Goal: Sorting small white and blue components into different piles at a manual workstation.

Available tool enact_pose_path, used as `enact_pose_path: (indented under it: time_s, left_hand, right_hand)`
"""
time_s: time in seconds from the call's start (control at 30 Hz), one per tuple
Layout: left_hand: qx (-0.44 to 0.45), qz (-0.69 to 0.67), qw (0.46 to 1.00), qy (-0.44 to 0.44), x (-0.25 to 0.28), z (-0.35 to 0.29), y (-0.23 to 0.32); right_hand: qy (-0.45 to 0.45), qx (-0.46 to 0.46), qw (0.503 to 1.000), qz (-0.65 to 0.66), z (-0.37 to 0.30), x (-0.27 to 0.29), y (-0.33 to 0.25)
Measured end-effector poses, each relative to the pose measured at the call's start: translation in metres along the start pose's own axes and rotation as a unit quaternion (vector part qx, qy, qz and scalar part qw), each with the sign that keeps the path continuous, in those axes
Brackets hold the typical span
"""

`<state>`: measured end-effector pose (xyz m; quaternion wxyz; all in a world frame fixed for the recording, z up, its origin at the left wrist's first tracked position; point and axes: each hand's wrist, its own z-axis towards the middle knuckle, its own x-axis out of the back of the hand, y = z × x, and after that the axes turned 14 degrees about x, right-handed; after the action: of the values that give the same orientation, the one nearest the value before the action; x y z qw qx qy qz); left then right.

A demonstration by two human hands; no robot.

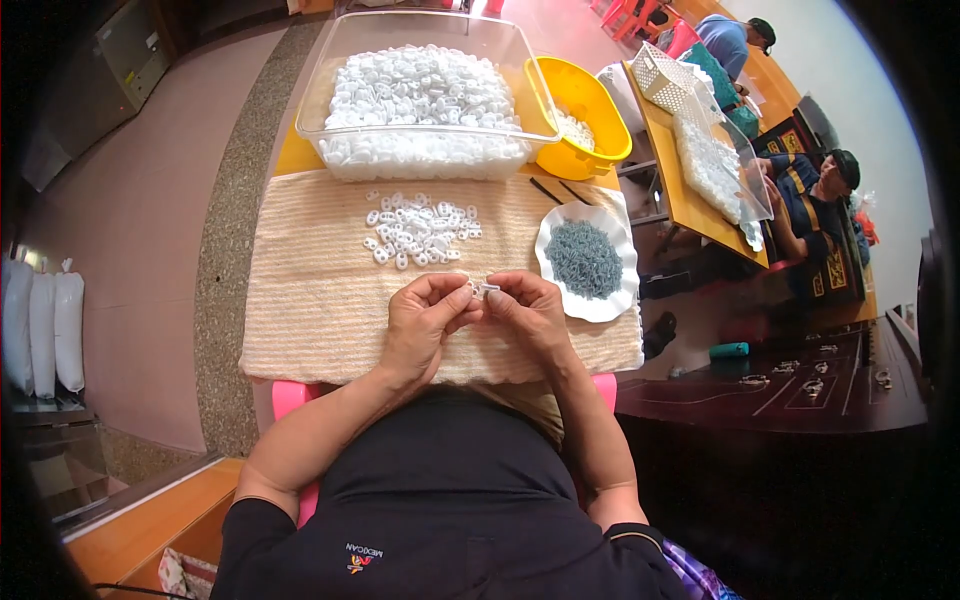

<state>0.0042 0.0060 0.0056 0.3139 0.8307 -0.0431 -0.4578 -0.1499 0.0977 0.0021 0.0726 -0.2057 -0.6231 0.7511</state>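
Observation:
My left hand (425, 318) and my right hand (527, 312) meet over a beige ribbed cloth (310, 290), fingertips pinched together on a small white plastic piece (486, 289). Just beyond them lies a loose pile of small white plastic pieces (420, 230). To the right of my right hand sits a white scalloped plate (600, 305) heaped with small grey-blue metal parts (585, 257).
A clear plastic bin (330, 70) full of white pieces stands at the far edge, with a yellow bowl (590, 100) beside it. Two thin dark sticks (560, 190) lie near the plate. Other people sit at an orange table (690, 190) to the right. White sacks (45, 320) stand at left.

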Motion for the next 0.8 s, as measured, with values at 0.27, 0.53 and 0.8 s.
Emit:
enact_pose_path:
  time_s: [0.27,0.53,0.8]
  left_hand:
    - [0.006,0.003,1.0,-0.006,0.0018,0.0011,0.0]
    - [0.008,0.015,1.0,0.014,0.0,0.0006,0.0016]
    - [0.009,0.032,0.999,0.028,-0.0002,0.0012,0.0007]
  right_hand:
    - [-0.006,-0.001,1.0,0.011,0.0009,0.0042,0.0031]
    - [0.035,0.009,0.999,0.014,0.0027,-0.0046,-0.0014]
    - [0.026,-0.011,1.0,-0.003,0.0015,-0.002,-0.0006]
